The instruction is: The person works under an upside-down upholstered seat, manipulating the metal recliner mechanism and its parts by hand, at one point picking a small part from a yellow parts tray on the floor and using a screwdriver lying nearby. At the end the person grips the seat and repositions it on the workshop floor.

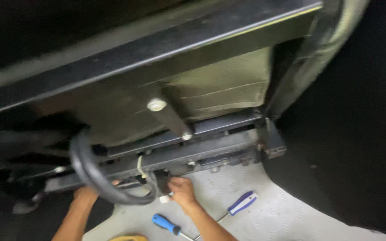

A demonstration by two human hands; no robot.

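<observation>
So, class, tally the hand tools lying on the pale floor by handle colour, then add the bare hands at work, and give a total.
Solid blue handled screwdriver: 1
Blue and white handled screwdriver: 1
Bare hands, left hand and right hand: 2
Total: 4

Dim view, deep black shadow at right and upper left, overall motion blur, pale floor [264, 209] brightest

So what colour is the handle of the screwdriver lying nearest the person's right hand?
Blue, with a black tip: the screwdriver shows best in the head view.
</observation>
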